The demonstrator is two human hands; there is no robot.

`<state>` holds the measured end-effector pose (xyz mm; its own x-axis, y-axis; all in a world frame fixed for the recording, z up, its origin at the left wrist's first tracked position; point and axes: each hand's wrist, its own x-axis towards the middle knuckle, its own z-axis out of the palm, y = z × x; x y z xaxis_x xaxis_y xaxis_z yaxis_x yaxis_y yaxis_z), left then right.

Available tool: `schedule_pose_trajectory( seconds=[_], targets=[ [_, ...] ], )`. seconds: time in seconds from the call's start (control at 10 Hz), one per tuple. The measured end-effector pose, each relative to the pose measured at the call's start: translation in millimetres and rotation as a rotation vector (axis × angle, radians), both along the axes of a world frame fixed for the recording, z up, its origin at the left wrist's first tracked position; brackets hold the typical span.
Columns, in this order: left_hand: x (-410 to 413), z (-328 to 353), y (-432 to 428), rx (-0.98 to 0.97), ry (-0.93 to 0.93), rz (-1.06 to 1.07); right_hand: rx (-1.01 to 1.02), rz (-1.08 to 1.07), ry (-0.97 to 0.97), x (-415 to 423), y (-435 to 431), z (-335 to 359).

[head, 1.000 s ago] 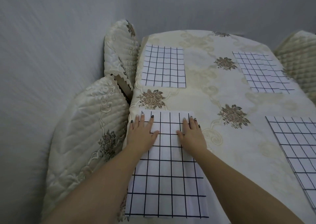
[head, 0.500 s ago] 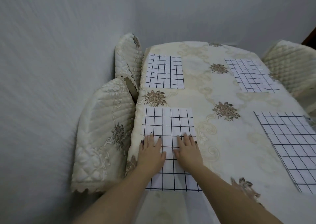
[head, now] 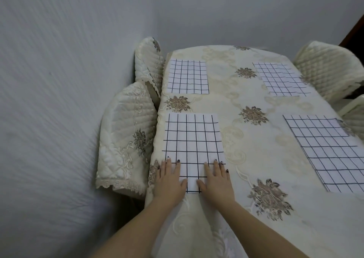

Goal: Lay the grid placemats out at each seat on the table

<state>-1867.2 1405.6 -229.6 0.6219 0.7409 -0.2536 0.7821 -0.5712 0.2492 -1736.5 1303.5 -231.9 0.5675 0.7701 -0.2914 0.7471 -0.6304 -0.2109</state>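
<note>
1. I log the oval table under a cream floral-embroidered tablecloth (head: 226, 104) as carrying four white cloth placemats with black grid lines. The far-left placemat (head: 188, 76), far-right placemat (head: 281, 79) and near-right placemat (head: 327, 151) have not shifted in the last second.
2. The cream quilted chair cover (head: 128, 135) marks the near-left seat, tucked against the table's edge.
3. Change: the near-left placemat (head: 192, 139) hung over the near edge a second ago. It now lies flat and wholly on the tabletop, just beside that chair.
4. The left hand (head: 169, 181) and right hand (head: 216, 181) have slid back from the mat's far half to its near corners. Both lie flat with straight fingers, pressing down and gripping nothing.
5. Judgement: the four seats I can see are served, and only lifting the hands remains.
</note>
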Motion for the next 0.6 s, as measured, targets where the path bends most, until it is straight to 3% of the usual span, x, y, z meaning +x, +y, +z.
schedule_pose_trajectory(
  seconds=[0.4,0.5,0.6],
  targets=[
    [-8,5,-16,-0.077,0.002,0.029,-0.002,-0.053,0.096,-7,-17,6],
    [-1,14,-13,-0.121,-0.050,0.063,0.104,-0.159,0.212,0,-17,20],
    [7,28,-13,-0.256,-0.240,0.121,0.263,-0.361,0.398,11,-25,42]
  ],
)
